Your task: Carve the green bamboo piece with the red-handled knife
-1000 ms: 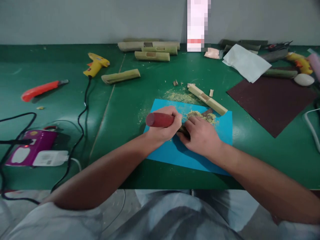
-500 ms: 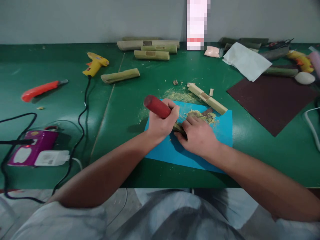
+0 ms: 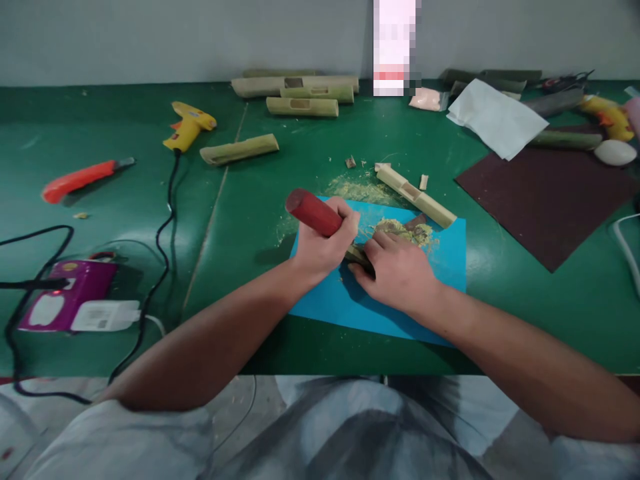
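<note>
My left hand [image 3: 324, 245] is closed around the thick red handle [image 3: 315, 212] of a tool, its butt pointing up and to the left; the working end is hidden behind my fingers. Under my right hand [image 3: 400, 270] lies a dark piece of bamboo [image 3: 360, 256], gripped with the thumb on the near side and mostly covered. Both hands are close together over a blue sheet [image 3: 330, 303]. Yellowish shavings [image 3: 423, 235] are heaped just beyond my right fingers. A pale split bamboo piece [image 3: 415, 195] with a rectangular slot rests across the sheet's far edge.
Several bamboo tubes [image 3: 303, 107] lie along the wall. To the left are a yellow glue gun [image 3: 190, 127], a red-handled cutter [image 3: 80, 181] and a purple power box [image 3: 70, 293] with black cords. A dark brown sheet [image 3: 550, 207] and white paper [image 3: 495, 117] lie right.
The view has shifted very slightly. Both hands keep their hold and stay in nearly the same place, with the red handle tilted as before.
</note>
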`<state>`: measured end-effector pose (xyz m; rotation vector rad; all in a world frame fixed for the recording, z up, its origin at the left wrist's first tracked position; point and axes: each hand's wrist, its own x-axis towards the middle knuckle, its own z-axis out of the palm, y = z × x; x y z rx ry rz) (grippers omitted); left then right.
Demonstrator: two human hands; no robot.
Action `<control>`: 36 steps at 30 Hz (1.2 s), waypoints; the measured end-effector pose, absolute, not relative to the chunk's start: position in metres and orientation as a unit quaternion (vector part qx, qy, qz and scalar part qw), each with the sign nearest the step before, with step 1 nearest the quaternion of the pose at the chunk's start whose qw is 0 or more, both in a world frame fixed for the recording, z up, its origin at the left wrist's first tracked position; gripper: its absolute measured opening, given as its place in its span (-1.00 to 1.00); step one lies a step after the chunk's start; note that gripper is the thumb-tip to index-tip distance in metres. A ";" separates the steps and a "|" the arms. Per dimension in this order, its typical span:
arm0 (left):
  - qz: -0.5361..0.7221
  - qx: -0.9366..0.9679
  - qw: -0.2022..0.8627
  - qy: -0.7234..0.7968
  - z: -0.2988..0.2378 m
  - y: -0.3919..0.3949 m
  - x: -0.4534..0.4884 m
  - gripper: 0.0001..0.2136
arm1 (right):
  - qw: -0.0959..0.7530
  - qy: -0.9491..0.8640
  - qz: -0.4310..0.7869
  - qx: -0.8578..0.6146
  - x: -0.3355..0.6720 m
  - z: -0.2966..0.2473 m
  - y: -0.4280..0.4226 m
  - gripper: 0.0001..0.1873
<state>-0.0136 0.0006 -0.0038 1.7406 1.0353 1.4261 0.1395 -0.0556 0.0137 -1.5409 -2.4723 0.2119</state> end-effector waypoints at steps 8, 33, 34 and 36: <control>0.546 0.673 0.322 0.381 -0.005 0.001 -0.015 -0.72 | 0.121 -0.841 0.068 -0.523 0.140 0.011 -0.056 -0.72; 0.592 0.619 0.362 0.368 -0.005 -0.003 -0.015 -0.72 | 0.125 -0.834 0.113 -0.525 0.136 0.008 -0.054 -0.74; 0.606 0.601 0.362 0.375 -0.004 -0.004 -0.014 -0.72 | 0.128 -0.835 0.109 -0.524 0.136 0.008 -0.054 -0.74; 0.612 0.585 0.355 0.395 -0.001 -0.004 -0.011 -0.72 | 0.133 -0.835 0.103 -0.525 0.136 0.007 -0.054 -0.75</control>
